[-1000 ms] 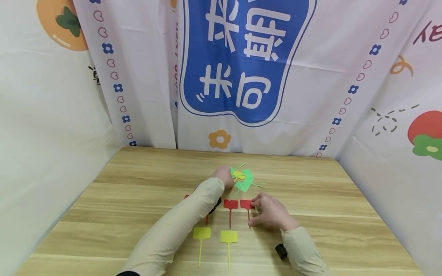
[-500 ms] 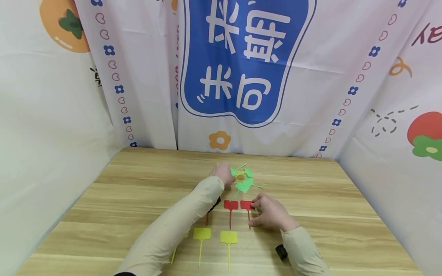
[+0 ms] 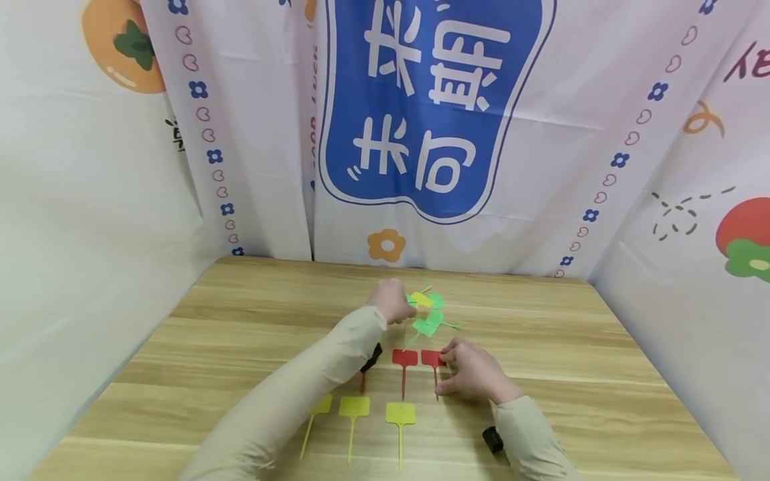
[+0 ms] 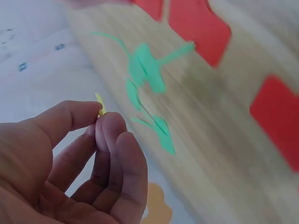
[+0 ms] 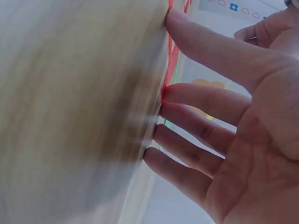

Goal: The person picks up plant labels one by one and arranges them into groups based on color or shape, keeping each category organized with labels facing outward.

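My left hand (image 3: pixel 391 302) pinches a yellow T-shaped plant label (image 3: pixel 422 299) between thumb and fingertips, over the far pile. In the left wrist view only a thin yellow end (image 4: pixel 100 103) shows at the pinch. Several green plant labels (image 3: pixel 430 325) lie overlapping beside it. My right hand (image 3: pixel 476 371) rests at the rightmost red plant label (image 3: pixel 430 358), fingertips on its head and thumb at the stem's tip; its fingers are nearly straight in the right wrist view. Left of it lies another red label (image 3: pixel 404 358). A third red stem (image 3: pixel 363 383) is partly hidden by my left arm.
Three yellow labels (image 3: pixel 354 407) form a row in front of the red ones, stems toward me. The wooden table (image 3: pixel 571 347) is bounded by printed white cloth (image 3: pixel 541 167) behind and at both sides. A black wrist strap piece (image 3: pixel 492 440) is by my right sleeve.
My left hand has picked at the pile and now holds the yellow label raised a little. My left forearm has shifted left, uncovering the leftmost yellow label. The right hand has stayed put.
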The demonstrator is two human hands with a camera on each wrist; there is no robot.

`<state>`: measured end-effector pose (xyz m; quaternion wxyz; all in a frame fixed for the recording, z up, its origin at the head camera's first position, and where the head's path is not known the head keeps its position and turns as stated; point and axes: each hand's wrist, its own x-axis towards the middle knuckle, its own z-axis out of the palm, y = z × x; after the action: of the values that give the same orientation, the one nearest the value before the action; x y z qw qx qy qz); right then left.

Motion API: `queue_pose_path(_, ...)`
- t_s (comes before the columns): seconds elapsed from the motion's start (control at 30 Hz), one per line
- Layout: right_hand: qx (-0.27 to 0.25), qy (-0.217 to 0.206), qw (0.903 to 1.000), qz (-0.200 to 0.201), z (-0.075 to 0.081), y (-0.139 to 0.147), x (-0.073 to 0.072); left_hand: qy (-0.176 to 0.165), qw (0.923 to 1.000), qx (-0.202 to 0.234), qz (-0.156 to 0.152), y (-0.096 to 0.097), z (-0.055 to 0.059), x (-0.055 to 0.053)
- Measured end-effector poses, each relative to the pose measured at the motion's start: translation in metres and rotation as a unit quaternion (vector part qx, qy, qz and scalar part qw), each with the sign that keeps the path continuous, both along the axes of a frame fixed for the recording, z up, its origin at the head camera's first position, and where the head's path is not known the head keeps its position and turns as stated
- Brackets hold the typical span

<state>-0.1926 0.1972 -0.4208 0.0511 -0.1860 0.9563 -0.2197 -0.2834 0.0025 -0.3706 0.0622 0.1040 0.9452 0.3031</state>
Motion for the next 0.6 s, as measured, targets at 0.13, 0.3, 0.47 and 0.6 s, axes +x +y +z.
queue_pose_path(0.13, 0.000, -0.002, 1.0000, 0.008, 0.001, 0.002, 0.000, -0.017, 0.9969, 0.077, -0.004, -0.006, 0.003, 0.015)
queue_pose_path(0.3, 0.004, 0.010, 0.9999, 0.004, 0.002, 0.002, -0.001, -0.059, 0.9800, 0.190, 0.003, -0.012, 0.008, 0.037)
queue_pose_path(0.47, 0.005, 0.031, 0.9995, -0.001, 0.001, 0.001, -0.001, -0.085, 0.9639, 0.252, 0.017, -0.015, 0.006, 0.056)
queue_pose_path(0.6, 0.005, 0.032, 0.9995, 0.001, 0.001, -0.001, -0.001, -0.115, 0.9482, 0.294, 0.038, -0.016, 0.003, 0.071)
